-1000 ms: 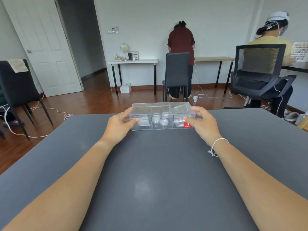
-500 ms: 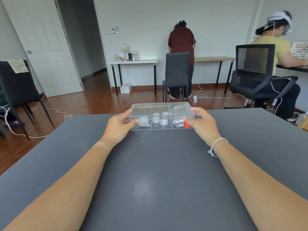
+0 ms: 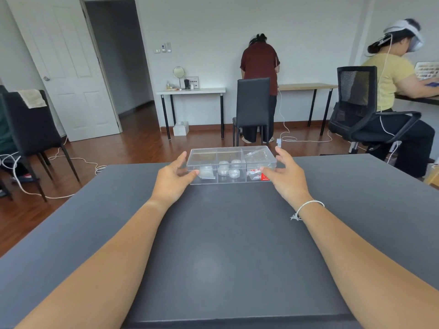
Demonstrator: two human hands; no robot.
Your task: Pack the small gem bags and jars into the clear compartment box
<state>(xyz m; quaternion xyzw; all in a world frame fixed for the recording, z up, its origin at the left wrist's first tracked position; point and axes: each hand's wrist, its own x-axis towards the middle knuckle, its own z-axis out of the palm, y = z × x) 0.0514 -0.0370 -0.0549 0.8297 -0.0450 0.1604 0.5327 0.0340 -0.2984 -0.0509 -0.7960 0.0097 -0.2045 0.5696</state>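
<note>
A clear compartment box (image 3: 231, 157) with its lid down sits at the far edge of the dark grey table (image 3: 225, 245). Its left cell holds a small clear bag (image 3: 206, 174). Several round jars (image 3: 234, 173) fill the middle cell. Bags with red bits and a red label (image 3: 255, 173) lie in the right cell. My left hand (image 3: 172, 179) is at the box's left end with fingers spread, its thumb at the front corner. At the right end my right hand (image 3: 288, 176) has its fingers lifted apart and its thumb near the front corner.
Beyond the table's far edge stands a black chair (image 3: 253, 108), with a person at a wall desk behind it. A person sits in an office chair (image 3: 361, 108) at the right. Another black chair (image 3: 28, 122) and white cables (image 3: 71, 160) are at the left.
Both hands were closed on the ends of the box; now their fingers have spread and come off its sides. The box has stayed in place.
</note>
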